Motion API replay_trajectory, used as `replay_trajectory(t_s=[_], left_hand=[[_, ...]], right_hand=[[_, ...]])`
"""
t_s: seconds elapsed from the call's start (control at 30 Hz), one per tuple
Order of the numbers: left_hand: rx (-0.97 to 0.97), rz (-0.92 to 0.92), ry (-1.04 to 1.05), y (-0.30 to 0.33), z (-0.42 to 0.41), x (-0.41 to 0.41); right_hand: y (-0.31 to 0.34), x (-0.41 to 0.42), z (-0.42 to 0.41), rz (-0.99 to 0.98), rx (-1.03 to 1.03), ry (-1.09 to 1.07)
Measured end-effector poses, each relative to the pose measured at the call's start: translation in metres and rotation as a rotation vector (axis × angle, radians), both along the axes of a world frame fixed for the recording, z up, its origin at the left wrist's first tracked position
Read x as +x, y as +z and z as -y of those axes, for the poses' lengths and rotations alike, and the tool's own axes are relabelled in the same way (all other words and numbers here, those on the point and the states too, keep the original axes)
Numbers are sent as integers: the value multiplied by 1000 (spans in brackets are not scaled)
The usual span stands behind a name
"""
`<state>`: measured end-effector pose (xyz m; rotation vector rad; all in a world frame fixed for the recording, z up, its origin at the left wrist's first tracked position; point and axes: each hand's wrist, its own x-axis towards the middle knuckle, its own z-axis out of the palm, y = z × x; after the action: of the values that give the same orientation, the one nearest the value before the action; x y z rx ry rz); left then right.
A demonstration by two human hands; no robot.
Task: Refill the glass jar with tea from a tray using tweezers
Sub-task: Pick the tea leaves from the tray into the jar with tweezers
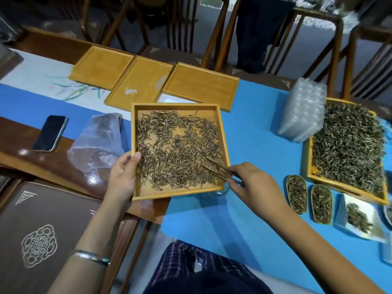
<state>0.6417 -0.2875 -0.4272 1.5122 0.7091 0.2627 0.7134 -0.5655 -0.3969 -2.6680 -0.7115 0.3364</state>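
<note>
A square wooden tray (223, 132) of loose dry tea leaves (174, 149) sits in the middle, tilted, with its near corner lifted. My left hand (122, 176) grips its left rim, thumb over the edge. My right hand (252, 183) pinches brown tweezers (216, 168), whose tips lie spread among the leaves at the tray's lower right. The glass jar (220, 190) is mostly hidden under the tray's near right corner; only a bit of its clear rim shows.
Three empty wooden trays (201, 85) lie behind. A second tray full of tea (347, 149), stacked clear plastic packs (301, 111), two small tea scoops (320, 203) and a paper with tea (358, 217) fill the right. A phone (51, 132) and plastic bag (99, 141) lie left.
</note>
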Motion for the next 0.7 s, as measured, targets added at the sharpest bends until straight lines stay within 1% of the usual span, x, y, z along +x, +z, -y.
replay_trajectory(t_s=[0.17, 0.37, 0.5, 0.7], left_hand=[[-36, 0, 45, -1, -5, 1], [-37, -9, 80, -3, -8, 1], [-45, -15, 105, -10, -12, 0], [-95, -8, 99, -13, -20, -1]], right_hand=[[-1, -2, 4, -19, 0, 5], [3, 1, 13, 23, 87, -28], [-3, 4, 7, 1, 101, -12], [-15, 2, 5, -26, 25, 18]])
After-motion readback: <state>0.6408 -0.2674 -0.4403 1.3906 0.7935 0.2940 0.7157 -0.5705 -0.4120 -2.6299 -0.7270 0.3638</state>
